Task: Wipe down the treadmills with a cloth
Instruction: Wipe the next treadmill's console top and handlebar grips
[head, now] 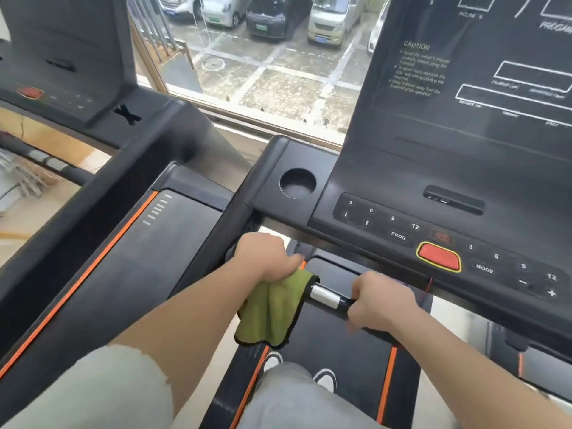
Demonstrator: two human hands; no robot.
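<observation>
So over on the far left there's the neighbouring treadmill (102, 230), black deck with an orange stripe along the side rail, nothing on it right now as far as I can see. Moving in, my left hand (263, 258) is clenched around the green cloth (272, 308), bunching the top of it against the left end of the crossbar handle (337, 300) of the treadmill I'm standing on, right under the near-left corner of the console (402, 187). I reckon it's held bunched like that so the fabric wraps the bar and can be dragged along it, rather than just dabbing one face. The cloth itself looks like a microfibre rag, lime green with a dark stitched edge, folded over and hanging loose below the fist, soft and floppy, no obvious wet patches I can make out. Just right of it a silver sensor patch on the bar shows bare, then my right hand (380, 301) is wrapped tight round the bar itself, no cloth in it; my guess is that grip is just bracing me and steadying the handle while the other hand does the rubbing. Above and to the right is the button strip with the red stop button (439, 257) and the big dark display, which looks a bit smudgy and probably wants doing too. Cup holder (297, 182) sits at the console's left end, looks empty.
</observation>
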